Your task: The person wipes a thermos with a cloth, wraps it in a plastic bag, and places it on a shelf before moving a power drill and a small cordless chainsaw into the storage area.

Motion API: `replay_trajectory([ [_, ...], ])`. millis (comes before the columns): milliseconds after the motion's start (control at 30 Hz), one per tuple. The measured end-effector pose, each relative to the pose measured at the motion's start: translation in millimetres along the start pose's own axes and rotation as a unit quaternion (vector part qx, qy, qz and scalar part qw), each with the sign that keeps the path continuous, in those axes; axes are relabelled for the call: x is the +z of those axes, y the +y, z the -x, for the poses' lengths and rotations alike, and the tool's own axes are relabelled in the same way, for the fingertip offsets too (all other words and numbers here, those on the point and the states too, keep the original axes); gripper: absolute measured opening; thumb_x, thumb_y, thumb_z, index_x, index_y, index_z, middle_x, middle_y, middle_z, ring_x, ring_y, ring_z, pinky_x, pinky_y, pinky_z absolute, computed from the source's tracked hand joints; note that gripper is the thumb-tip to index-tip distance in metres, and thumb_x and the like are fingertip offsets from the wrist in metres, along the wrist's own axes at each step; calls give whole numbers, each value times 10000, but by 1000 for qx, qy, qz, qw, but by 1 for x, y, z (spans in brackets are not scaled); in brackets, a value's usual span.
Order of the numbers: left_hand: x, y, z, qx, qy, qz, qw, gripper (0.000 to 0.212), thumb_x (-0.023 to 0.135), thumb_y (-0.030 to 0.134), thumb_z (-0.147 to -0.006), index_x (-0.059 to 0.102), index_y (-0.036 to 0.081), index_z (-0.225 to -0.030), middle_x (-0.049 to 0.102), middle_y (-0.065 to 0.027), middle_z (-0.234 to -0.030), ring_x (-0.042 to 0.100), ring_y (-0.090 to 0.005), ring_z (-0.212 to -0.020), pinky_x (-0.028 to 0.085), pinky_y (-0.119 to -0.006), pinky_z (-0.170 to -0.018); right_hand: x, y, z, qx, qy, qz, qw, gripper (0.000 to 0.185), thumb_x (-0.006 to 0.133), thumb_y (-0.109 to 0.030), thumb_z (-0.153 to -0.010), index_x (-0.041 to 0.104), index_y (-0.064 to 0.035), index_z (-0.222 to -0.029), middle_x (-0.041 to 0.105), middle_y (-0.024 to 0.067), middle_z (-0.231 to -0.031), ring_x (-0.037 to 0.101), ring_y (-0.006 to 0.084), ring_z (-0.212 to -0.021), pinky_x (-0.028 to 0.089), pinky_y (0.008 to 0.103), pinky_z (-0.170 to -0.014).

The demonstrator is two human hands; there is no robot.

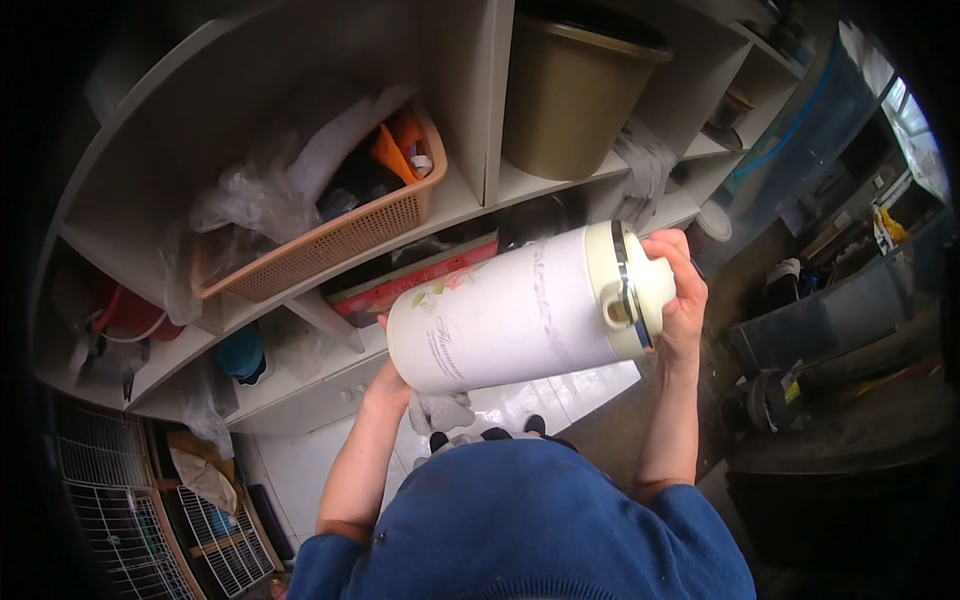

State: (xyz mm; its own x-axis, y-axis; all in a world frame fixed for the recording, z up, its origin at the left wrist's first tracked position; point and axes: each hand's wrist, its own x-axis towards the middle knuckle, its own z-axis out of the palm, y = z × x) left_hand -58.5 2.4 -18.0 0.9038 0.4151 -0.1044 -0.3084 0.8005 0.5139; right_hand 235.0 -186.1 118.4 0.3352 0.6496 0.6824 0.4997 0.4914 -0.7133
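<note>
A large white vacuum flask [502, 315] with a floral print and some writing lies tilted on its side between my hands, in front of a shelf unit. My left hand [390, 384] supports its base end; most of those fingers are hidden behind the flask. My right hand [681, 289] grips the pale green lid [649, 292] at the other end. A grey cloth [441, 412] shows just below the flask, near my left wrist.
White shelves [491, 112] hold a peach plastic basket [337, 247] with bags, a tan bin [577, 97], a red bucket [131, 319] and a blue container [241, 352]. Wire racks [225, 540] stand at lower left. A dark tub [832, 300] is at right.
</note>
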Motion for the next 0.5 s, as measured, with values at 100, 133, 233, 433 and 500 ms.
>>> replay_trajectory([
  [100,-13,-2,14,-11,24,-2,1000,1021,426,798,-802,279,101,-1533,403,-140,-1517,462,-301,-1344,433,-474,-1080,4,7,1,36,30,13,999,753,667,-615,-843,629,84,-1121,504,111,-1145,490,198,-1076,386,307,-934],
  [133,-21,-4,15,0,16,-4,1000,960,448,752,-845,287,98,-1529,414,-134,-1509,470,-291,-1336,436,-462,-1079,5,11,5,52,39,4,998,745,667,-598,-852,619,100,-1108,519,113,-1130,498,196,-1067,387,306,-934],
  [233,-38,-13,15,18,-4,-9,1000,877,462,688,-899,297,95,-1524,426,-126,-1501,479,-279,-1328,440,-447,-1076,15,20,8,36,77,-72,994,645,670,-502,-892,611,108,-1088,528,108,-1117,506,188,-1044,388,294,-928],
  [433,-32,-26,-2,38,23,-66,997,808,438,631,-933,304,94,-1521,427,-124,-1501,482,-272,-1325,445,-436,-1070,34,-8,-15,120,78,-69,987,298,685,-197,-859,625,67,-984,520,68,-971,500,141,-910,392,247,-830],
  [500,-27,-22,-8,65,24,-91,993,785,430,613,-945,307,94,-1520,427,-123,-1500,483,-270,-1324,447,-432,-1069,37,-22,-18,117,60,-30,991,291,710,-198,-837,627,52,-960,521,53,-926,492,126,-857,389,241,-783],
])
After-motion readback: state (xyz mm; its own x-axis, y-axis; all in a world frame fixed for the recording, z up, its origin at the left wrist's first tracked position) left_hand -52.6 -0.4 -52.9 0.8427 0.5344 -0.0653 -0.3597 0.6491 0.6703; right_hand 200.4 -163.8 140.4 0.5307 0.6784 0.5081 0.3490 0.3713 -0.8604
